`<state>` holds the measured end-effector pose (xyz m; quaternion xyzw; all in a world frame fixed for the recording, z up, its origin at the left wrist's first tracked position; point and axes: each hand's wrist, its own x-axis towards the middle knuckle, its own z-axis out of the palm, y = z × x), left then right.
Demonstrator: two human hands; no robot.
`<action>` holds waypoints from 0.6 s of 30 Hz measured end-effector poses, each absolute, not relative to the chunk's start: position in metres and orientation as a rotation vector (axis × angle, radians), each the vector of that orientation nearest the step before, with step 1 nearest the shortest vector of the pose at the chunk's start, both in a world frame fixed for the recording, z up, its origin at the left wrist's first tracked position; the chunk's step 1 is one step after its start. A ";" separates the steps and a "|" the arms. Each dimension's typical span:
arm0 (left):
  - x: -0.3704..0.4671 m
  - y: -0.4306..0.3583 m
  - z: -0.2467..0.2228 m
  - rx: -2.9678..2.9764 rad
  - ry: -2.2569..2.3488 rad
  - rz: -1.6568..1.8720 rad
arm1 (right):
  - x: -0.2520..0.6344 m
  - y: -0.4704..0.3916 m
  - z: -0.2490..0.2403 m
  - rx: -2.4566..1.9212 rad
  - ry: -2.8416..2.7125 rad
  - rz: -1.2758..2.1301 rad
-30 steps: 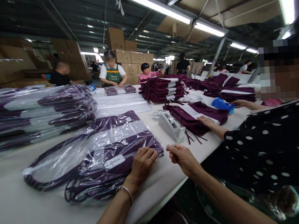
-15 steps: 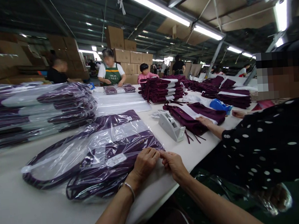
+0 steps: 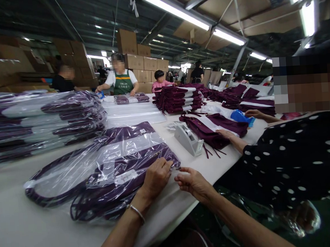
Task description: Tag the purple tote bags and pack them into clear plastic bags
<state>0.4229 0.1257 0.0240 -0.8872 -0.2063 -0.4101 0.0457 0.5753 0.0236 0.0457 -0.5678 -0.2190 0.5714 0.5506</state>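
Observation:
A purple bag in clear plastic (image 3: 133, 155) lies on the white table, its looped strap towards the left. My left hand (image 3: 158, 176) has its fingers closed on the plastic at the bag's near right corner. Beside that corner is my right hand (image 3: 192, 181), its thumb and forefinger apart and nothing visible between them. A grey tape dispenser (image 3: 187, 140) stands on the table beyond my hands.
Stacked bagged goods (image 3: 41, 120) rise at the left. Clear plastic sleeves (image 3: 133, 112) lie behind the bag. A co-worker's hand (image 3: 228, 134) rests on an unwrapped purple bag (image 3: 204, 126) at the right. Another person (image 3: 121, 81) stands across the table.
My right hand's fingers have parted from the bag's corner. My left hand has shifted slightly left and up. The co-worker's far hand has moved to the blue packet; the person opposite reaches left.

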 end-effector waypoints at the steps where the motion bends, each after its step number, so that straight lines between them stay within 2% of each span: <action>1: 0.421 0.126 0.026 -2.744 -0.654 -1.274 | 0.572 0.023 0.044 -1.337 -0.560 1.295; 9: 0.411 0.119 0.039 -2.887 -0.842 -1.454 | 0.572 0.035 0.035 -1.498 -1.321 0.521; 15: 0.396 0.102 0.044 -2.907 -0.894 -1.560 | 0.591 0.041 0.044 -1.465 -1.855 0.101; 18: 0.391 0.089 0.044 -2.866 -0.894 -1.496 | 0.590 0.042 0.047 -1.440 -2.057 -0.088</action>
